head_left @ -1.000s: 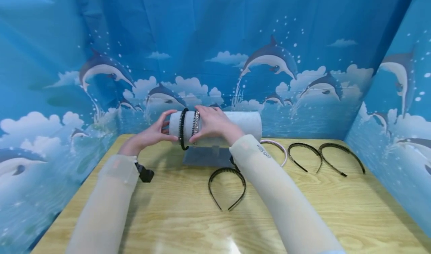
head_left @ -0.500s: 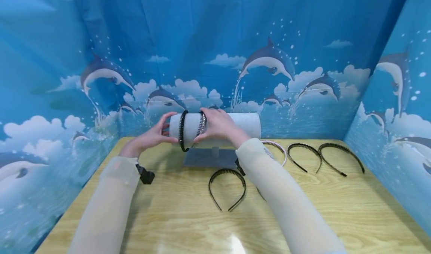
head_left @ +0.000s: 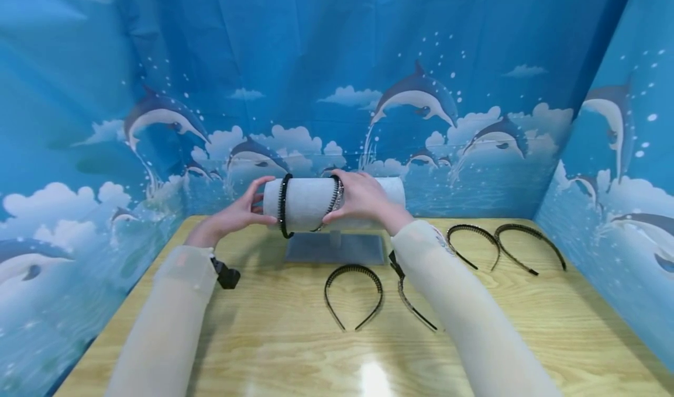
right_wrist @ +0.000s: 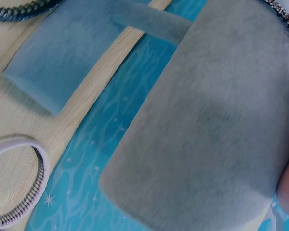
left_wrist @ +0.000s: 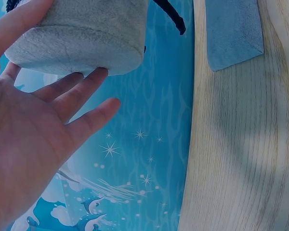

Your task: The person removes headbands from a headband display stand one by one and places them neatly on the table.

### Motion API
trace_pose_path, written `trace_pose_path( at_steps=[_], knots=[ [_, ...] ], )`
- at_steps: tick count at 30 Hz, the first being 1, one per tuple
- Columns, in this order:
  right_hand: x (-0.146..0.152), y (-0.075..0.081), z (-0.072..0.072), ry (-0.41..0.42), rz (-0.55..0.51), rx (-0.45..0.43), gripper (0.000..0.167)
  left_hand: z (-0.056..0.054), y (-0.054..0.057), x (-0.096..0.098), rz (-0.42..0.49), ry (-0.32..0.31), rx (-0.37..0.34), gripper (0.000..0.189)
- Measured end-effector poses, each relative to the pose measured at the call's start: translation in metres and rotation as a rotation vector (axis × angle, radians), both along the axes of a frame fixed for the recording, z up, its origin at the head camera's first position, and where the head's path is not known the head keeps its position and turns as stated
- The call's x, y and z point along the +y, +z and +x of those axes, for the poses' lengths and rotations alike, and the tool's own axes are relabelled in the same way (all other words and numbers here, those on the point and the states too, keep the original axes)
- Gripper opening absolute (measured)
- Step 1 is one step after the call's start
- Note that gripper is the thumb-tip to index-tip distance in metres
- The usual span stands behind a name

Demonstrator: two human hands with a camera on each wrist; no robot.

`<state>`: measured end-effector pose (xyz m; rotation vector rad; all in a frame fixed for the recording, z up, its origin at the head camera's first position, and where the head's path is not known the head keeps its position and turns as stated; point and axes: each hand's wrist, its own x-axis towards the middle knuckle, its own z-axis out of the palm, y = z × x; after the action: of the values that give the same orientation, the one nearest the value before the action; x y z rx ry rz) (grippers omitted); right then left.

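A grey plush display roll (head_left: 309,201) lies level on a stand with a flat base (head_left: 326,249). A black toothed headband (head_left: 282,207) is fitted over its left part. My left hand (head_left: 231,216) is at the roll's left end, thumb in front; in the left wrist view its extended fingers (left_wrist: 79,98) touch the round end. Around the middle-right of the roll sits a sparkly toothed headband (head_left: 337,195), which my right hand (head_left: 365,198) grips between thumb and fingers. The right wrist view catches only a bit of that hand at its edge.
On the wooden table (head_left: 295,338), a dark headband (head_left: 354,268) lies before the stand, with another (head_left: 416,309) partly under the right sleeve. Two dark headbands (head_left: 474,228) (head_left: 532,231) lie farther right. A pale pink headband (right_wrist: 44,166) shows in the right wrist view. Dolphin-printed sheeting (head_left: 295,64) surrounds the table.
My right hand has slid the sparkly headband rightward along the roll, away from the black one. My left hand stays at the roll's left end. The right sleeve now covers the pink headband.
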<state>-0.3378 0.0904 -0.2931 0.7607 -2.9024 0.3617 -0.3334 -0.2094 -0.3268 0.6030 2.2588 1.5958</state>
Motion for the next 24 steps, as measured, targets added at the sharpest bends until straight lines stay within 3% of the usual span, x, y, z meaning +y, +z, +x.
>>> trace_pose_path(
  at_steps=[24],
  knots=[
    [0.063,-0.006,0.008,-0.002,-0.085,0.042,0.108,0.001,0.0,0.0,-0.017,-0.003,0.013,0.096]
  ],
)
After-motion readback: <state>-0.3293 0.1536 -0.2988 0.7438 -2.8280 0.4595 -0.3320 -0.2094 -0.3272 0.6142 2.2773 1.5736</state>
